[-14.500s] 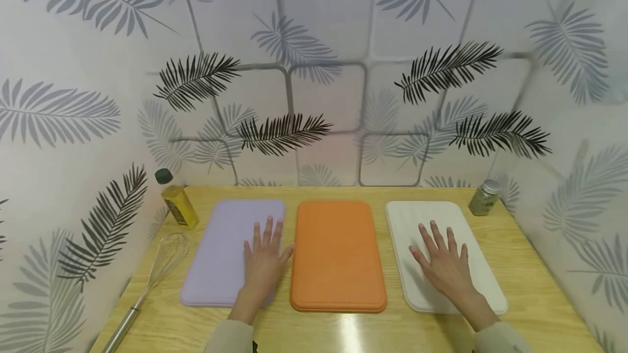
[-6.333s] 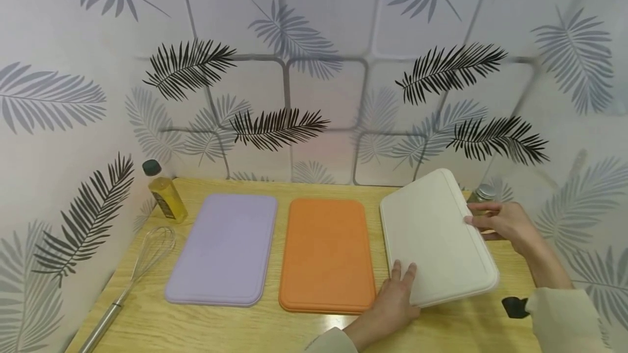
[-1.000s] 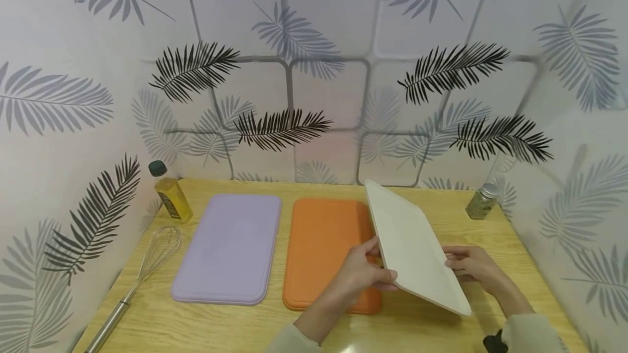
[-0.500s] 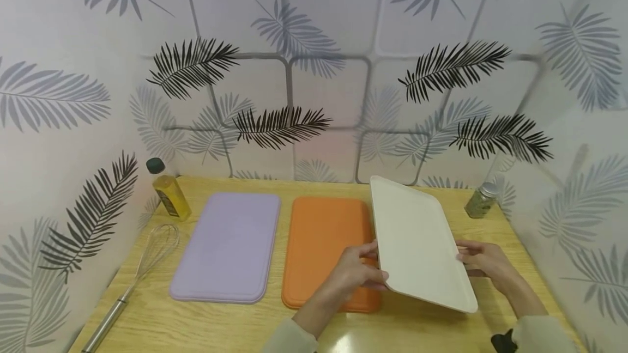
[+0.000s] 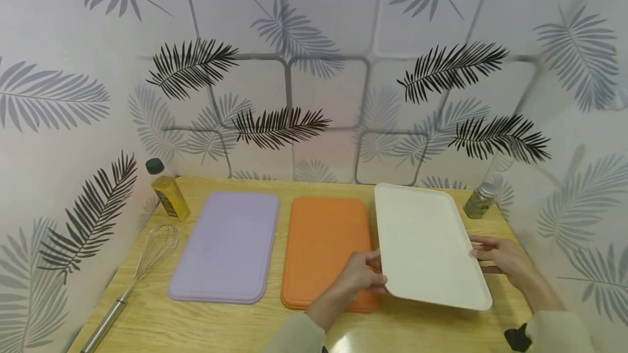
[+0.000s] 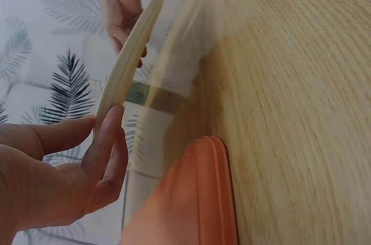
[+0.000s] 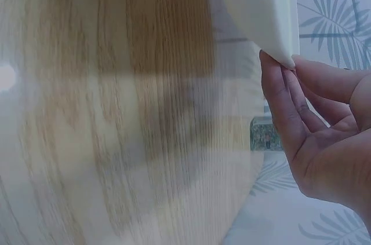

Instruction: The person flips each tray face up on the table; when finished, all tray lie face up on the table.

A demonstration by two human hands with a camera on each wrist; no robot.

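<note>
A white shallow tray (image 5: 427, 244) with rounded corners and a low rim is held tilted above the right part of the table, its inner face up. My left hand (image 5: 360, 277) pinches its left edge, thumb on the rim and fingers beneath. On the opposite edge, the right hand (image 5: 505, 257) grips between thumb and fingertips. The left wrist view shows the tray edge-on, raised off the wood, with the left hand (image 6: 75, 169) holding it. In the right wrist view the right hand (image 7: 319, 117) pinches the rim. An orange tray (image 5: 326, 238) lies flat, partly behind my left hand.
A lilac tray (image 5: 225, 244) lies left of the orange one. A whisk (image 5: 130, 287) and a bottle of yellow oil (image 5: 169, 195) are at the table's left side. A small spice jar (image 5: 481, 200) stands at the back right, near the patterned wall.
The white tray first lay flat on the table under my right hand, then was lifted and turned over. Over the last second it tilted flatter and shifted right, both hands keeping hold.
</note>
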